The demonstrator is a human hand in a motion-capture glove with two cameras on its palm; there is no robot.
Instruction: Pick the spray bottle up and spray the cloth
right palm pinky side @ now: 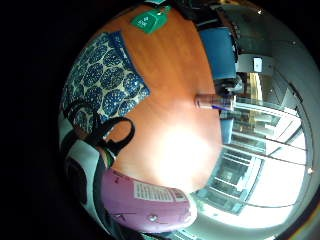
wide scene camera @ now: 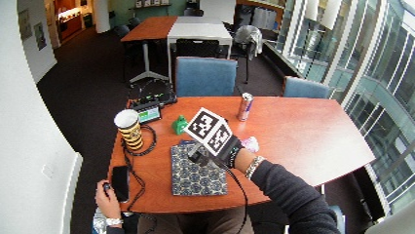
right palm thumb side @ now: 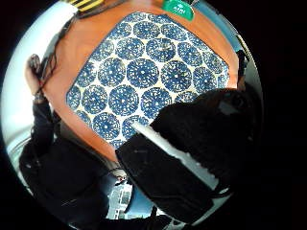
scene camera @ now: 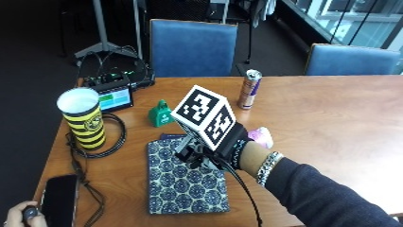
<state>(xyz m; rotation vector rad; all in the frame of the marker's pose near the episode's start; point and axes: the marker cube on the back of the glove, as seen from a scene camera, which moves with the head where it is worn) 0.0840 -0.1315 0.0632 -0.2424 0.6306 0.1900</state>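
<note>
A blue-and-cream patterned cloth [scene camera: 186, 177] lies flat on the orange wooden table [scene camera: 327, 118], near its front edge. My gloved right hand [scene camera: 234, 147] hovers over the cloth's far right corner, fingers curled round a pink spray bottle [scene camera: 260, 136] whose body sticks out behind the hand. The little finger side palm view shows the bottle's pink body and white label [right palm pinky side: 150, 200] close against the palm, with the cloth [right palm pinky side: 102, 75] beyond it. In the thumb side palm view the cloth [right palm thumb side: 144, 72] spreads beneath the curled black fingers [right palm thumb side: 192, 143]. The bottle's nozzle is hidden.
A drink can [scene camera: 250, 89] stands at the table's far side. Left of the cloth are a green tag-shaped object [scene camera: 161, 113], a yellow-and-black striped cup [scene camera: 83, 118], a small screen device [scene camera: 113, 97], cables and a dark phone [scene camera: 60, 198]. Two blue chairs [scene camera: 192, 47] stand behind.
</note>
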